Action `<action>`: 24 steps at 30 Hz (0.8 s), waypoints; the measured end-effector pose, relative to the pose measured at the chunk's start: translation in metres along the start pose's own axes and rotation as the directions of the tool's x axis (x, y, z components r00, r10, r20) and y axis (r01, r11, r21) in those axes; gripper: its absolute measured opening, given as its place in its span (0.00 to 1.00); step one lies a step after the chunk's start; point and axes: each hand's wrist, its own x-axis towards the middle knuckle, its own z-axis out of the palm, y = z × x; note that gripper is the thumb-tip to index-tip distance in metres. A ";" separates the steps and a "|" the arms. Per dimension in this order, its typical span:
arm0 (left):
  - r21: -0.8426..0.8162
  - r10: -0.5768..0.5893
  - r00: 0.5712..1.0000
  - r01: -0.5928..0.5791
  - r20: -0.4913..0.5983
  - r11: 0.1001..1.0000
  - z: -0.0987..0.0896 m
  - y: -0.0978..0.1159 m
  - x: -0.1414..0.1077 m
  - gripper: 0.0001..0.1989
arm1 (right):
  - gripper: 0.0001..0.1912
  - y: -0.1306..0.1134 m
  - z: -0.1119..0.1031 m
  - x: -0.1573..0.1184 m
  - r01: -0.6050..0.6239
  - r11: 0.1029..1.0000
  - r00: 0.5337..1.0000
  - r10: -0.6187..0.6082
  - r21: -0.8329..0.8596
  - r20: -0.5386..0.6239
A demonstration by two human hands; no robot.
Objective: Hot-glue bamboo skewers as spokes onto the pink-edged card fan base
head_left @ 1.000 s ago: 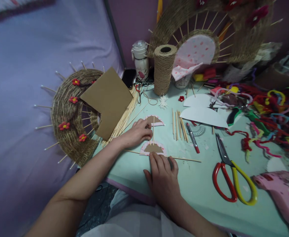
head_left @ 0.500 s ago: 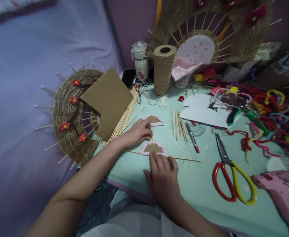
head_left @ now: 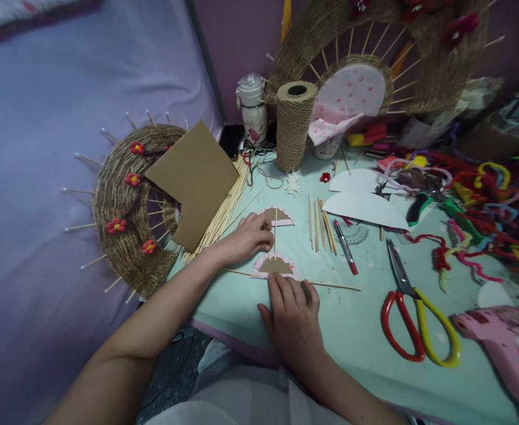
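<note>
Two small half-discs, brown with pink-and-white fabric edging, lie on the pale green cloth, one farther away (head_left: 277,214) and one nearer (head_left: 275,267). Upright between them runs a thin wooden stick (head_left: 276,236). My left hand (head_left: 249,237) is curled just left of that stick, its fingertips closed over another thin stick that shows partly beneath them. The fingers of my right hand (head_left: 292,313) lie flat on the lower edge of the nearer half-disc, thumb apart. A long stick (head_left: 334,285) passes crosswise there, partly hidden by the fingers.
Scissors (head_left: 407,295), a marker (head_left: 346,247) and short sticks (head_left: 319,224) lie right. Beyond are white paper half-discs (head_left: 365,210), a twine roll (head_left: 293,127) and a bottle (head_left: 252,112). Cardboard (head_left: 192,177) overlaps a woven arch (head_left: 121,206) at left; a glue gun (head_left: 498,348) is front right.
</note>
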 end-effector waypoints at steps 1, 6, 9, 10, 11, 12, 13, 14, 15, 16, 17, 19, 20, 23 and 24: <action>-0.002 0.001 1.000 -0.001 -0.001 1.000 0.000 0.000 0.000 0.08 | 0.24 0.000 0.000 0.000 -0.001 1.000 1.000 0.001 0.000 0.002; -0.006 -0.003 1.000 0.003 -0.001 1.000 0.000 0.001 0.000 0.08 | 0.24 0.000 0.001 -0.001 -0.007 1.000 1.000 0.007 -0.012 0.012; -0.005 -0.008 1.000 0.008 0.003 1.000 0.000 0.001 0.000 0.08 | 0.24 0.000 0.000 -0.001 -0.008 1.000 1.000 0.008 -0.019 0.013; -0.009 -0.008 1.000 0.008 0.004 1.000 0.000 0.001 0.000 0.08 | 0.24 0.000 0.000 0.000 -0.009 1.000 1.000 0.009 -0.022 0.016; -0.014 -0.009 1.000 0.009 0.004 1.000 0.000 0.000 0.001 0.07 | 0.24 0.000 0.000 0.000 -0.010 1.000 1.000 0.010 -0.026 0.020; -0.018 -0.010 1.000 0.010 0.005 1.000 0.000 0.000 0.001 0.07 | 0.24 0.000 0.000 0.000 -0.011 0.999 1.000 0.012 -0.030 0.024; -0.021 -0.010 1.000 0.011 0.005 1.000 0.000 0.000 0.001 0.07 | 0.24 0.000 0.000 0.000 -0.011 0.999 1.000 0.012 -0.033 0.024; -0.023 -0.010 1.000 0.010 0.004 1.000 0.000 0.000 0.001 0.07 | 0.24 -0.001 0.000 0.000 -0.011 0.999 1.000 0.012 -0.037 0.020; -0.022 -0.008 1.000 0.008 0.004 1.000 0.000 -0.001 0.001 0.07 | 0.24 -0.001 -0.001 -0.001 -0.009 0.999 1.000 0.010 -0.040 0.017; -0.021 -0.005 1.000 0.005 0.005 1.000 0.000 -0.001 0.001 0.07 | 0.24 -0.001 -0.001 -0.001 -0.007 0.999 1.000 0.008 -0.042 0.016; -0.019 -0.002 1.000 0.002 0.004 1.000 0.001 -0.001 0.001 0.07 | 0.24 -0.001 -0.001 -0.001 -0.008 0.999 1.000 0.009 -0.044 0.016; -0.020 0.003 1.000 -0.003 -0.007 1.000 0.001 -0.001 0.000 0.07 | 0.23 -0.002 -0.001 -0.001 -0.010 0.999 1.000 0.011 -0.045 0.021; -0.022 0.005 1.000 -0.005 -0.012 1.000 0.001 -0.001 0.000 0.07 | 0.23 -0.002 -0.001 -0.001 -0.011 0.999 1.000 0.012 -0.044 0.024; -0.029 0.012 1.000 -0.013 -0.027 0.999 0.000 0.001 -0.002 0.06 | 0.24 -0.001 -0.001 0.000 -0.008 0.999 1.000 0.009 -0.036 0.022; -0.035 0.016 0.999 -0.017 -0.034 0.999 -0.001 0.001 -0.003 0.05 | 0.24 -0.001 -0.001 0.000 -0.007 0.999 1.000 0.007 -0.031 0.019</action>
